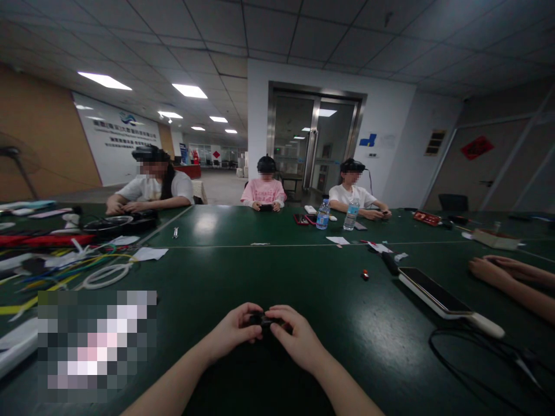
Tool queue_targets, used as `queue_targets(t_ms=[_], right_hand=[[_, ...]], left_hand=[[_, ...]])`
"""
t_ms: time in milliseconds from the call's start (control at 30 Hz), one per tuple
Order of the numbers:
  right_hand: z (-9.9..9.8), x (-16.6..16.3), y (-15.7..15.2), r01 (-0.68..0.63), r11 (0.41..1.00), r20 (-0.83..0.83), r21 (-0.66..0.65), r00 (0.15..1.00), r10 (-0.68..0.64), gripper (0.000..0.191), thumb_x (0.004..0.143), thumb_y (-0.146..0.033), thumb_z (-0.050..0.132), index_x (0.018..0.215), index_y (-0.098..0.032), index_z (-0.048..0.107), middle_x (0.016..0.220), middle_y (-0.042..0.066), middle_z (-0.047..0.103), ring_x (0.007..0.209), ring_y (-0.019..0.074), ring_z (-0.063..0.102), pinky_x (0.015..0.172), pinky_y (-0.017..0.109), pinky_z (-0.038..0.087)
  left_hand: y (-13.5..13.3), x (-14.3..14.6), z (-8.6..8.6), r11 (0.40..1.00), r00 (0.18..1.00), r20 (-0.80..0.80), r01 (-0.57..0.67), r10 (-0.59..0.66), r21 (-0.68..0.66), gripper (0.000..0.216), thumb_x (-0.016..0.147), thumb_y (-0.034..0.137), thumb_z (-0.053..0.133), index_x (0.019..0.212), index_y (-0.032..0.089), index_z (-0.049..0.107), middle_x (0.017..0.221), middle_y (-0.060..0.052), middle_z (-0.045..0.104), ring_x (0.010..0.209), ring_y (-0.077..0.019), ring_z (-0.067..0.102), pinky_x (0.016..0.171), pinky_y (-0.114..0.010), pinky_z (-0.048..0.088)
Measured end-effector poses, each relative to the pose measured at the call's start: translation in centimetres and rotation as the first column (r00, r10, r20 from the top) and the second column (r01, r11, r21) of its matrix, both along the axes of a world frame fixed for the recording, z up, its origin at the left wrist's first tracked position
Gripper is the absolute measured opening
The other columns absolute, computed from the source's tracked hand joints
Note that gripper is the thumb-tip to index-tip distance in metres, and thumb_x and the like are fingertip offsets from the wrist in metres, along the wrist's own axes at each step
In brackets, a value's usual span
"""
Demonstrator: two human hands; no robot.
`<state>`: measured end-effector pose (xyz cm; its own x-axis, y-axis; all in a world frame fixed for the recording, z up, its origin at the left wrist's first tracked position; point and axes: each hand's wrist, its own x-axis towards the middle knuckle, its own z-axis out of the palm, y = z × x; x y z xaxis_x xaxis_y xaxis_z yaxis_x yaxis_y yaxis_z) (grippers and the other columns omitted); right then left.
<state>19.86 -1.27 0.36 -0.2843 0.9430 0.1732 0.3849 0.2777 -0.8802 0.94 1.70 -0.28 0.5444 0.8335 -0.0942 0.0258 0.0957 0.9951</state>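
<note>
1. Dim room; ceiling panels (189, 91), upper left, burn white.
2. Glass doors (292, 144), upper centre, throw back lights.
3. Tabletop (195, 277): soft glare left of centre and lower right.
4. Black object (262, 320), lower centre: detail lost in dark.
5. Clutter (43, 240) at left edge smeared.
6. Wide-angle stretch; door (470, 170), right, leans.
7. Coarse mosaic, lower left.

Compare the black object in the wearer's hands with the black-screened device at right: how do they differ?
The black object is held by the left hand and right hand; no hand touches the black-screened device. The black object looks small and is partly covered; the black-screened device looks larger and lies face up. Both show dark surfaces.
</note>
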Motion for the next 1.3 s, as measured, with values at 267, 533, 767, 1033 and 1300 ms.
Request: queue_targets(t_ms=[267,533,767,1033,1300], right_hand=[[0.4,0.0,-0.3,-0.007,1.0,0.01,-0.021,1.0,0.007,0.026,0.08,-0.022,0.05,0.104,-0.028,0.06,0.113,0.001,0.053,0.101,0.0184,0.054,0.082,0.031,0.046],[0.1,-0.1,-0.3,0.019,0.998,-0.018,-0.064,1.0,-0.02,0.039,0.079,-0.024,0.052,0.117,-0.027,0.049,0.114,0.003,0.055,0.099,0.019,0.054,0.082,0.033,0.045],[-0.1,0.1,-0.1,0.021,0.996,-0.017,-0.089,1.0,-0.023,0.038,0.079,-0.026,0.052,0.116,-0.026,0.05,0.111,0.003,0.057,0.097,0.019,0.055,0.082,0.032,0.045],[0.0,0.1,-0.3,0.027,0.993,-0.011,-0.115,1.0,-0.029,0.038,0.079,-0.027,0.052,0.117,-0.028,0.049,0.111,0.003,0.056,0.096,0.0188,0.056,0.08,0.033,0.046],[0.1,-0.1,-0.3,-0.002,1.0,0.006,-0.015,1.0,0.002,0.033,0.074,-0.025,0.059,0.106,-0.027,0.056,0.107,0.002,0.058,0.096,0.0195,0.055,0.079,0.032,0.044]], left_hand=[[-0.1,-0.1,0.1,1.0,1.0,-0.012,0.013,-0.012,0.008,0.036,0.071,0.022,0.065,0.102,0.018,0.048,0.083,-0.001,0.059,0.076,-0.0149,0.059,0.066,-0.028,0.044],[0.3,-0.1,-0.5,1.0,0.999,0.025,0.021,-0.021,-0.004,0.037,0.068,0.019,0.066,0.101,0.019,0.049,0.086,-0.001,0.059,0.075,-0.0144,0.059,0.065,-0.028,0.043],[0.6,-0.3,-1.2,0.999,0.996,0.085,0.041,-0.039,-0.032,0.043,0.067,0.014,0.067,0.105,0.019,0.047,0.093,-0.002,0.06,0.076,-0.0134,0.059,0.065,-0.026,0.043],[0.3,-0.3,-0.7,0.999,0.999,0.03,0.042,-0.041,-0.016,0.037,0.071,0.016,0.063,0.104,0.019,0.046,0.086,-0.001,0.06,0.078,-0.0144,0.059,0.067,-0.028,0.043],[-0.2,0.1,0.5,0.994,0.992,0.066,0.111,-0.111,0.008,0.036,0.068,0.015,0.067,0.097,0.02,0.048,0.091,0.0,0.06,0.077,-0.0124,0.057,0.068,-0.026,0.041]])
